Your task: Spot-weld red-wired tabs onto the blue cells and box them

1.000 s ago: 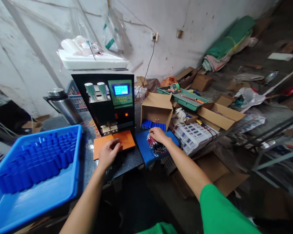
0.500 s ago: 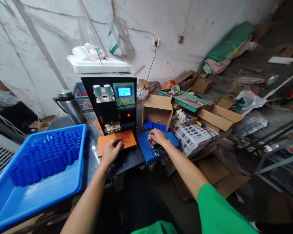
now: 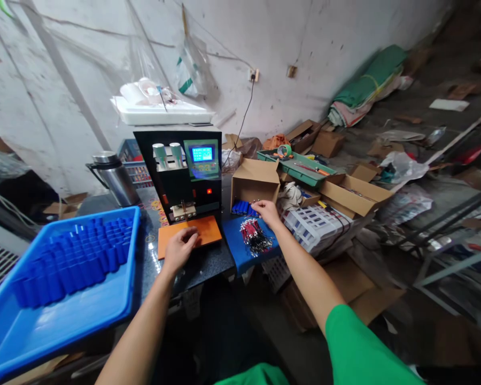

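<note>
My left hand point(image 3: 180, 248) rests over the orange board point(image 3: 210, 231) in front of a black spot-welding machine point(image 3: 164, 187). Its fingers are loosely bent, with the thumb a little apart, and nothing shows between them. My right hand point(image 3: 268, 214) is at the front of a cardboard box point(image 3: 256, 170), beside a row of blue-wrapped cylindrical cells point(image 3: 241, 207). Thumb and fingertips are pinched there; what they hold is too small to make out. Just below that hand, a bundle of red and black wire leads point(image 3: 256, 238) lies on a blue cloth point(image 3: 242, 262).
A blue plastic tray point(image 3: 60, 331) with many blue cells point(image 3: 80, 251) stands at left. Behind it is a steel jug point(image 3: 118, 179). To the right are a green tool tray point(image 3: 300, 170), a white plastic basket point(image 3: 315, 227) and an open carton point(image 3: 353, 195).
My right hand has moved from the wire leads up and away to the box of blue cells, uncovering the bundle. My left hand has stayed at the orange board. The view has shifted slightly.
</note>
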A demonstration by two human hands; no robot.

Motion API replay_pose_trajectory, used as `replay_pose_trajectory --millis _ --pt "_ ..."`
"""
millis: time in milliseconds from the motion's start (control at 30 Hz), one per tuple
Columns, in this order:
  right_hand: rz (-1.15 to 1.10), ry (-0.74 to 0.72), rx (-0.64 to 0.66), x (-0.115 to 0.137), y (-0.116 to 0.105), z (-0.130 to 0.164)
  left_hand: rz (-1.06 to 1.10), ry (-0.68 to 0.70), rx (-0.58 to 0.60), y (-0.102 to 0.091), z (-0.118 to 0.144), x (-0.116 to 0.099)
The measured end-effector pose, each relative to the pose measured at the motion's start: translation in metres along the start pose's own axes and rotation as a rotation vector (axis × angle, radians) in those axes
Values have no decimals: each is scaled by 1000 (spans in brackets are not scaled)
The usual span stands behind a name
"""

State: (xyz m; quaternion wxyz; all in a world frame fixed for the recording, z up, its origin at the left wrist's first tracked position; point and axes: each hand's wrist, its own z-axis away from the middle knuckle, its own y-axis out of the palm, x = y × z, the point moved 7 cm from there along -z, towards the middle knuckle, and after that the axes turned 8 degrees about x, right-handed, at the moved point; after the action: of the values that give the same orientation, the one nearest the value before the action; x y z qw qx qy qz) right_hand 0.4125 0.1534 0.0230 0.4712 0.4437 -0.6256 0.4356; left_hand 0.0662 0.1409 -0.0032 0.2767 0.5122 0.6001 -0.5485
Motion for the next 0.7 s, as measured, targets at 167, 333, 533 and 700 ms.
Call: replay_pose_trajectory --millis 167,333,533,700 --pt "-185 -33 -85 14 3 13 37 -2 -5 -4 -2 2" --pt "-271 -74 42 38 35 32 42 28 -46 -3 11 -21" --pt "-365 -10 205 47 90 65 -12 128 -25 23 43 -67" --pt "-437 25 270 45 125 80 -9 162 -76 24 55 -67"
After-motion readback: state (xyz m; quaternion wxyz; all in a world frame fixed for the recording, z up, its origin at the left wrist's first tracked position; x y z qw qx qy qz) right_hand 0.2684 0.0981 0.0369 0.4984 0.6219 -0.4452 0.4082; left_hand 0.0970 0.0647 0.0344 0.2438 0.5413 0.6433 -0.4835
